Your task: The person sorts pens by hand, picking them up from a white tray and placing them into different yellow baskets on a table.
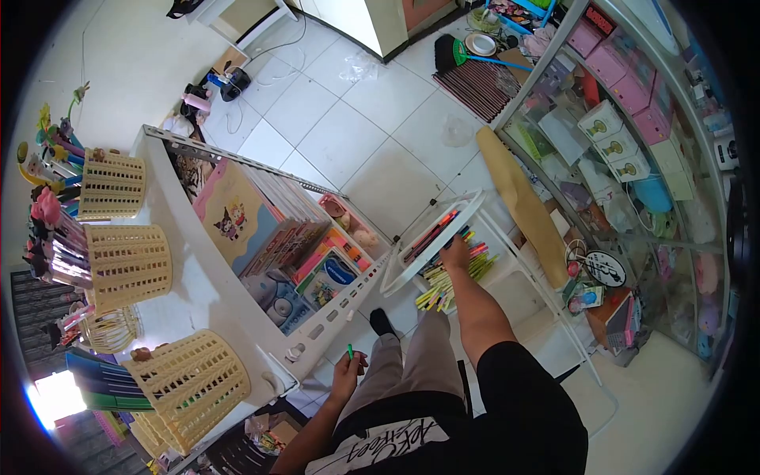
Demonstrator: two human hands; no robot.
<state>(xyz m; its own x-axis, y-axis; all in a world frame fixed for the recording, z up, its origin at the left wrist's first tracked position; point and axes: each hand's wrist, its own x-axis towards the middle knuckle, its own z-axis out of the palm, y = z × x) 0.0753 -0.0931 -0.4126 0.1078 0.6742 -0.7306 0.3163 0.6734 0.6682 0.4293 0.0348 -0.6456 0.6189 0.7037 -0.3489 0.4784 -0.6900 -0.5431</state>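
Note:
My left hand [348, 374] is low in the view, beside the corner of the white shelf unit, its fingers closed on a green marker [351, 349]. My right hand [455, 255] reaches to a white rack [389, 283] at the centre right, over a pile of colourful pens. Its fingertips are among the pens and too small to make out. Yellow-green pens [437, 293] lie in a heap just below that hand. Red and dark pens [431, 237] lie in the upper part of the rack.
Woven baskets [127, 265] of pens stand on the white shelf top [182, 277] at left. Books [277, 229] fill the compartment beside it. A glass cabinet [633, 237] is at right, with a brown roll [518, 206] before it. A broom [475, 57] lies on the floor behind.

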